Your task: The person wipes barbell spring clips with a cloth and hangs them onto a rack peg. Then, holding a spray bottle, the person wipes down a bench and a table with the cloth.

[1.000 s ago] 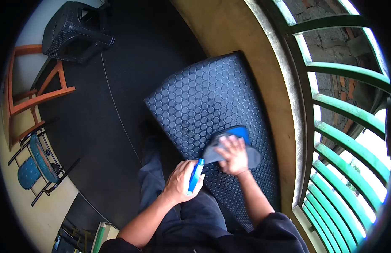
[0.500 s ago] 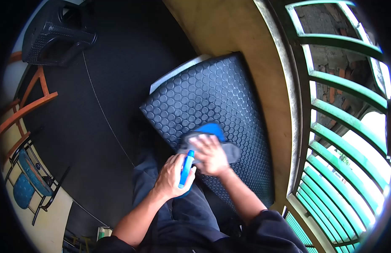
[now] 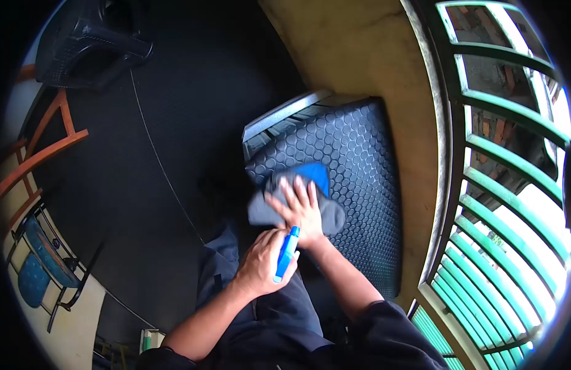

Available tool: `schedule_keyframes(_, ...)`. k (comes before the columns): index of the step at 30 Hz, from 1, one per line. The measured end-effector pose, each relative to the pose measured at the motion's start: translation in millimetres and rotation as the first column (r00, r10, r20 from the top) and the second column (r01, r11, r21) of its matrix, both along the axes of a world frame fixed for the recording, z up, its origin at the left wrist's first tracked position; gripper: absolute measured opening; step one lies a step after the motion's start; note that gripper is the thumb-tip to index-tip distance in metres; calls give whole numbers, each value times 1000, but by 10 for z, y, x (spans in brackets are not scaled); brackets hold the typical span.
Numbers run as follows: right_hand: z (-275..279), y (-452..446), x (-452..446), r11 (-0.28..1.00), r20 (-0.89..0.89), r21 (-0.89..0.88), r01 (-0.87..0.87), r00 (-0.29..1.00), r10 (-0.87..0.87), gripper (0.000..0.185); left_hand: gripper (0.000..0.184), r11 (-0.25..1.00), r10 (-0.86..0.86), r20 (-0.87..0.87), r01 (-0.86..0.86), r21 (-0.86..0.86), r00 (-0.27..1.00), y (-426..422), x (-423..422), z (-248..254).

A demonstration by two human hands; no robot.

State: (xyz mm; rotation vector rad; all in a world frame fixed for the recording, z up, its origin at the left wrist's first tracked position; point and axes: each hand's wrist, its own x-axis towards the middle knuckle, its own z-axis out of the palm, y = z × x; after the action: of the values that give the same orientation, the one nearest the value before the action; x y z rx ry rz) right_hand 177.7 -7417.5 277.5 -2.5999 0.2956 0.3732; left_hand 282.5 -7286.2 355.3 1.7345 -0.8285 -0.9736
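My left hand (image 3: 261,264) is closed around a blue-and-white spray bottle (image 3: 287,254); its top points up and most of its body is hidden. Just beyond, my right hand (image 3: 299,213) lies flat with fingers spread on a grey and blue cloth (image 3: 262,209). The cloth is pressed onto a black mat with raised round studs (image 3: 359,166), near its left edge. My right wrist is close to the top of the bottle.
A metal frame (image 3: 285,115) shows under the mat's far edge. A yellowish wall (image 3: 415,166) and green window bars (image 3: 513,157) run along the right. At left stand a black plastic stool (image 3: 91,52), orange wooden furniture (image 3: 48,151) and a blue chair (image 3: 36,271).
My right hand and the cloth have slid toward the mat's left edge. My left hand still holds the bottle. The view has shifted, and more of the metal frame shows.
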Motion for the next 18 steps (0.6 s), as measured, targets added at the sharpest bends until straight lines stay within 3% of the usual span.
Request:
schedule_keyframes(2,-36,-410,-632,983,-86,17,-181,980,182,71,36,999,38,-5,-38,30,999,65,231,12)
schedule_keyframes(4,-183,-917,-791,972,44,-233,0,999,10,64,36,997,69,-6,-68,22,998,132,300,-9)
schedule_keyframes(6,-147,-1286,-346,926,251,-283,248,951,-178,57,37,996,84,-4,-84,27,996,178,323,-33)
schedule_keyframes(8,-305,-1566,130,771,212,-297,563,826,-522,54,37,996,89,-15,-89,27,996,231,303,-63)
schedule_keyframes(10,-478,-1548,631,583,275,-394,711,696,-663,52,38,994,103,-59,-101,34,993,268,272,-100)
schedule_keyframes(12,-427,-1114,923,725,293,-399,561,828,-479,53,39,994,111,-85,-109,32,990,284,259,-106)
schedule_keyframes(14,-132,-405,1008,947,184,-236,219,967,-178,58,39,992,126,-108,-124,28,986,278,273,-94)
schedule_keyframes(16,79,63,877,991,-127,-128,-50,991,34,59,40,991,128,-68,-130,-30,990,257,318,-64)
schedule_keyframes(18,37,15,472,982,-82,-2,-188,979,188,61,39,987,152,-61,-156,-50,986,251,392,-3)
